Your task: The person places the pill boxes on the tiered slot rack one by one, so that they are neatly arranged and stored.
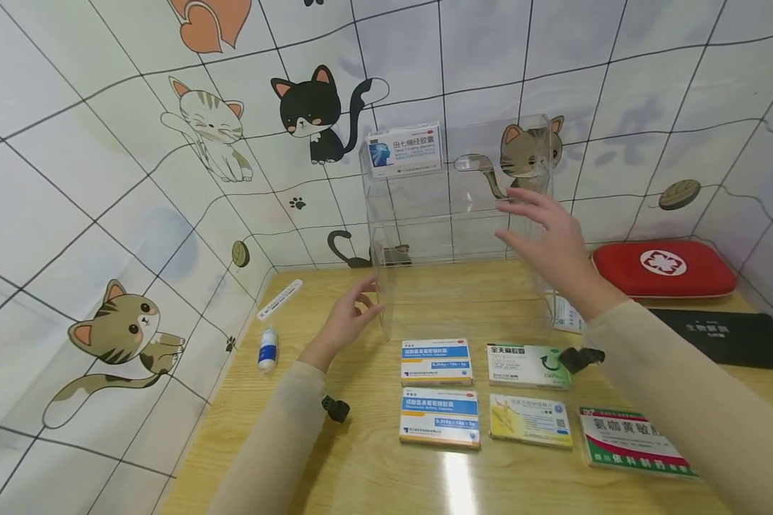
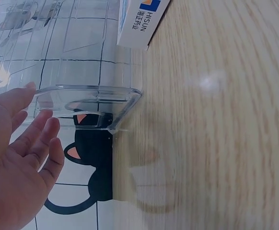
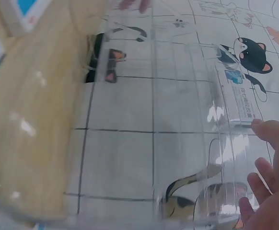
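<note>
The white medicine box (image 1: pixel 404 151) lies lengthwise at the clear rack's (image 1: pixel 451 260) upper left corner, leftward from the right hand (image 1: pixel 550 239), whose grip is released.

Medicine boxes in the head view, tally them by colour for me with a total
Blue-and-white cardboard boxes: 2
Green-and-white cardboard box: 1
Yellow-and-white cardboard box: 1
Green, red and white rectangular box: 1
White box with a blue picture, on the clear plastic shelf: 1
Whitish box, seemingly, partly hidden beside the beige right sleeve: 1
Total: 7
</note>
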`<state>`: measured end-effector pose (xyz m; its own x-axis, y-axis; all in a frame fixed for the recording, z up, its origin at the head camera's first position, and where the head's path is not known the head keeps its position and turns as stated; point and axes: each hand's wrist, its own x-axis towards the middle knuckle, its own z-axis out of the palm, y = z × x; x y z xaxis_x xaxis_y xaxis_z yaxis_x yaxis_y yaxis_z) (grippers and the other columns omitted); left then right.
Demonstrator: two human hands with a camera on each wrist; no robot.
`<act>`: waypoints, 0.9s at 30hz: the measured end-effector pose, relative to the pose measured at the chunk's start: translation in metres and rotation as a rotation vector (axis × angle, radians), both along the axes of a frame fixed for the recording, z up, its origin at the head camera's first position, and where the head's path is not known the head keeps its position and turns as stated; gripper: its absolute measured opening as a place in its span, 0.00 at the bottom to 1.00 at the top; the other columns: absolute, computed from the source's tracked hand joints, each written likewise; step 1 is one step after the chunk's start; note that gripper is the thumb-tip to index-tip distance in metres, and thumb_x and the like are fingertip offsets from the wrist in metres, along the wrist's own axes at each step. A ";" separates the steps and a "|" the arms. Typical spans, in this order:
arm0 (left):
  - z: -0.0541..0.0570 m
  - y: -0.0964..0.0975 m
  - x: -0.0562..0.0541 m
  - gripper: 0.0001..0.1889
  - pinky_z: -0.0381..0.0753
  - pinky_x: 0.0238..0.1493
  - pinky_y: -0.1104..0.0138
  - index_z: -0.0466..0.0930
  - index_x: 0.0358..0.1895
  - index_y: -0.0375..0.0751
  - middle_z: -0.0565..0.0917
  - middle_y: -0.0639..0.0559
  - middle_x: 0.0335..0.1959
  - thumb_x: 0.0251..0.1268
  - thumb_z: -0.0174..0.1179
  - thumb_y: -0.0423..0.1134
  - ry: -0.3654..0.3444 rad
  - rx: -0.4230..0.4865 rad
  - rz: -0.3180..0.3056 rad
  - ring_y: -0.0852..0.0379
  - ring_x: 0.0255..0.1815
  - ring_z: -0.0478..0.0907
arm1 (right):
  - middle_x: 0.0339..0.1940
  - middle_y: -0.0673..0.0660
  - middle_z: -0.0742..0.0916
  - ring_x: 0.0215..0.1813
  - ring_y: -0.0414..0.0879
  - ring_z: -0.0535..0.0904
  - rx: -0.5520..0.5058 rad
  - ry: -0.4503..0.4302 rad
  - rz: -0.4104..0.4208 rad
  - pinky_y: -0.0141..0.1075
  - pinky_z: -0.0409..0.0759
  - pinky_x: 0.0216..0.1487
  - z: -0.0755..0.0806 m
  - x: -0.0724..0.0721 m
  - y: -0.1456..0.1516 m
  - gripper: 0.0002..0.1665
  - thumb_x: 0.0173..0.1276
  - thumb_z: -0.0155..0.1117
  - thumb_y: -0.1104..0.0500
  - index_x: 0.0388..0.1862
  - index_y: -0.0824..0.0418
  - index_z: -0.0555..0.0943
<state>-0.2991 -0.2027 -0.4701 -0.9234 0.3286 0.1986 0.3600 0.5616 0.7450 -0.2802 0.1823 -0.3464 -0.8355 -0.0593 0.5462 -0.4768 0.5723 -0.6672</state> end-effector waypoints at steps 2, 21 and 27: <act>-0.001 0.001 0.000 0.33 0.77 0.41 0.66 0.63 0.79 0.48 0.79 0.38 0.67 0.75 0.63 0.39 -0.003 0.002 -0.004 0.51 0.49 0.80 | 0.75 0.49 0.77 0.79 0.52 0.67 0.019 0.002 -0.011 0.63 0.66 0.74 -0.012 0.014 0.013 0.26 0.67 0.76 0.58 0.64 0.52 0.85; 0.008 0.005 0.005 0.32 0.75 0.43 0.65 0.59 0.80 0.48 0.75 0.41 0.69 0.79 0.59 0.39 -0.025 -0.038 -0.025 0.52 0.52 0.77 | 0.69 0.70 0.78 0.68 0.74 0.68 0.311 -0.421 -0.116 0.73 0.68 0.57 -0.096 0.120 0.136 0.28 0.67 0.75 0.47 0.62 0.55 0.82; 0.006 0.004 0.004 0.32 0.76 0.42 0.63 0.59 0.81 0.49 0.75 0.38 0.70 0.78 0.59 0.38 -0.025 -0.032 -0.017 0.51 0.51 0.78 | 0.58 0.65 0.85 0.57 0.58 0.78 0.409 -0.533 -0.095 0.34 0.78 0.42 -0.120 0.145 0.167 0.26 0.64 0.77 0.43 0.56 0.53 0.86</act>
<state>-0.2952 -0.1985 -0.4645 -0.9219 0.3506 0.1648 0.3517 0.5793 0.7353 -0.1348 0.3491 -0.4666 -0.9962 -0.0867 0.0073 -0.0779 0.8519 -0.5179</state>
